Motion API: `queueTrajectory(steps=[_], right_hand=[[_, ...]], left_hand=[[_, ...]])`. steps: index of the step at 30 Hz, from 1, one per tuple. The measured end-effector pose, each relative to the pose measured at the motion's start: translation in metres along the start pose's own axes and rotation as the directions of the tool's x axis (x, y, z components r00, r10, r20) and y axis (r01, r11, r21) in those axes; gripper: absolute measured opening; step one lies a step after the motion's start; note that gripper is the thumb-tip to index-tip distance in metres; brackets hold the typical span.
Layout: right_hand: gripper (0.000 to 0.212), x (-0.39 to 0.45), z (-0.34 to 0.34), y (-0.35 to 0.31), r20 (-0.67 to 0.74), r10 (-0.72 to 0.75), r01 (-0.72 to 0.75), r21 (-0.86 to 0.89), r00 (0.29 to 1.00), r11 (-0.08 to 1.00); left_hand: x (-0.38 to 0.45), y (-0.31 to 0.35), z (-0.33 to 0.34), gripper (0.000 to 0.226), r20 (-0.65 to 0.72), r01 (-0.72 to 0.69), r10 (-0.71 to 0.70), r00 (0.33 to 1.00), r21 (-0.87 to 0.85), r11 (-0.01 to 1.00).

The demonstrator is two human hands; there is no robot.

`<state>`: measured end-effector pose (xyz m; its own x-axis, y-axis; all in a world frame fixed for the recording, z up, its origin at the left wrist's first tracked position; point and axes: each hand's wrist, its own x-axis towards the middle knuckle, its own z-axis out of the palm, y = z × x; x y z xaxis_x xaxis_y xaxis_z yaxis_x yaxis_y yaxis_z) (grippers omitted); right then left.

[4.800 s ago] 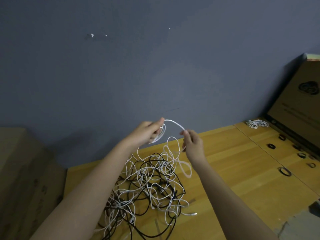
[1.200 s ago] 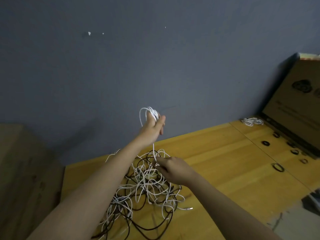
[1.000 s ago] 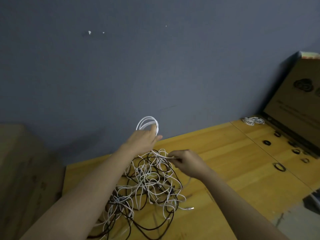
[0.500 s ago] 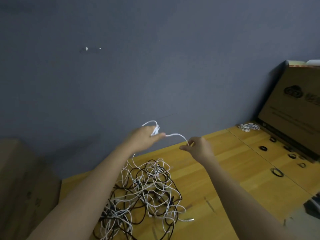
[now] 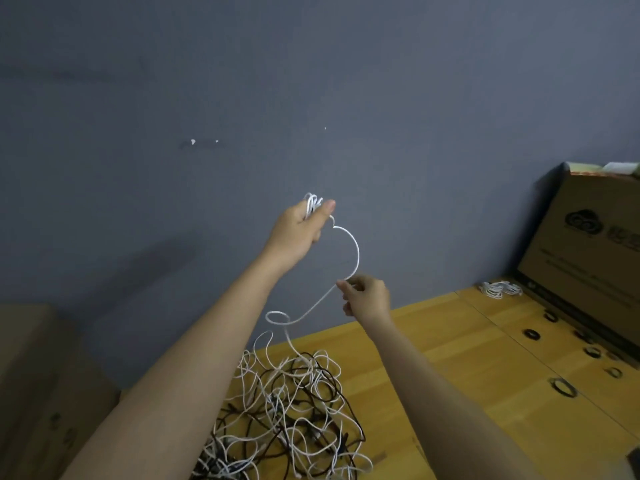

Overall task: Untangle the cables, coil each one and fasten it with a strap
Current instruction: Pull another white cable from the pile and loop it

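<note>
Left hand, mid-frame, grips coiled loops of white cable; right hand pinches its arc below; tangled pile lies on counter, lower centre.

White cable, blk/white tangle (yellow wood table).

Head-worn camera faces forward, angled toward the wall.

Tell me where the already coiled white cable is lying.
In the head view, the coiled white cable lies at the far right of the wooden table, by the wall, just left of the cardboard box.
</note>
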<state>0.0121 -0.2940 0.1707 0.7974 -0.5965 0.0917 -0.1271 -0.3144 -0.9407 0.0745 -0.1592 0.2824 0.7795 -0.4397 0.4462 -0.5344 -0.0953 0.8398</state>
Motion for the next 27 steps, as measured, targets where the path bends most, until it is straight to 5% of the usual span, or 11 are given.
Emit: queueTrajectory(steps=[4, 10, 14, 17, 21, 24, 27], right_hand=[[0.018, 0.031, -0.012, -0.03, -0.149, 0.13, -0.088, 0.263, 0.98, 0.961], [0.028, 0.092, -0.066, -0.175, -0.434, -0.185, 0.371, 0.395, 0.882, 0.84], [0.026, 0.089, -0.109, -0.279, -0.573, -0.399, 0.659, 0.364, 0.715, 0.659], [0.025, 0.083, -0.124, -0.312, -0.616, -0.456, 0.744, 0.361, 0.643, 0.562], [0.024, 0.091, -0.114, -0.288, -0.528, -0.427, 0.667, 0.443, 0.734, 0.599], [0.024, 0.098, -0.095, -0.226, -0.342, -0.294, 0.432, 0.46, 0.892, 0.776], [0.016, 0.095, -0.081, -0.15, -0.211, -0.051, 0.147, 0.472, 0.976, 0.869]], left_hand=[[0.017, 0.026, -0.009, 0.045, -0.049, -0.014, 0.006, 0.999, -0.165, 0.986], [0.058, 0.097, -0.025, 0.043, -0.127, -0.118, 0.103, 0.987, -0.115, 0.986], [0.088, 0.146, -0.042, 0.042, -0.223, -0.156, 0.117, 0.968, -0.167, 0.973], [0.101, 0.169, -0.049, 0.044, -0.25, -0.173, 0.133, 0.959, -0.146, 0.974], [0.103, 0.159, -0.046, 0.046, -0.209, -0.125, 0.105, 0.972, -0.085, 0.988], [0.091, 0.125, -0.039, 0.047, -0.137, -0.054, 0.045, 0.99, -0.062, 0.997], [0.068, 0.089, -0.036, 0.046, -0.021, 0.054, -0.057, 0.998, -0.11, 0.992]])
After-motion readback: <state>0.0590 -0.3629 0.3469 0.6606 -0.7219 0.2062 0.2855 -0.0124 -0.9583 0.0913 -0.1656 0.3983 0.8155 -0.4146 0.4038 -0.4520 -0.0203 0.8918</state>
